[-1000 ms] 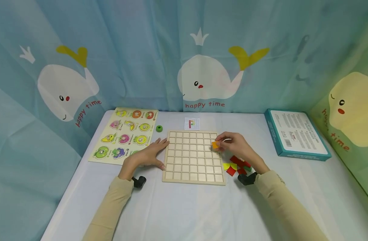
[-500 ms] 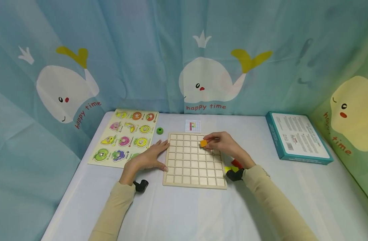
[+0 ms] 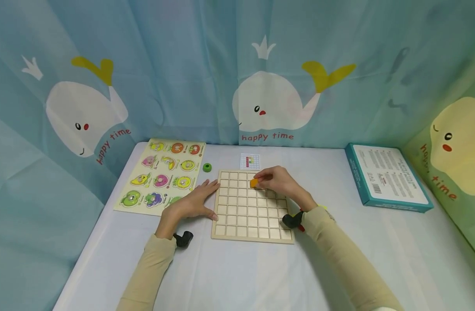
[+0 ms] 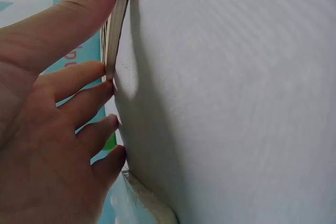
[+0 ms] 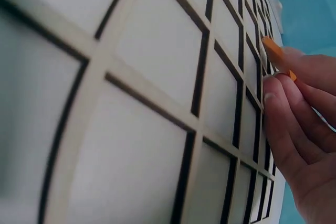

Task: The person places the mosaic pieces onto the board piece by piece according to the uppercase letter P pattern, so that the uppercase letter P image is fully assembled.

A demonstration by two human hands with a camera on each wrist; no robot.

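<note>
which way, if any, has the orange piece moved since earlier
Yes, leftward: the orange piece went from the right edge of the grid board to near its middle.

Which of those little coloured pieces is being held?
The orange piece, pinched in the right hand; a red piece and a yellow piece show unheld beside the sleeve.

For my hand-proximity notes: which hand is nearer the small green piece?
Left: the left hand is just this side of the green piece; the right hand is farther right, over the grid board.
</note>
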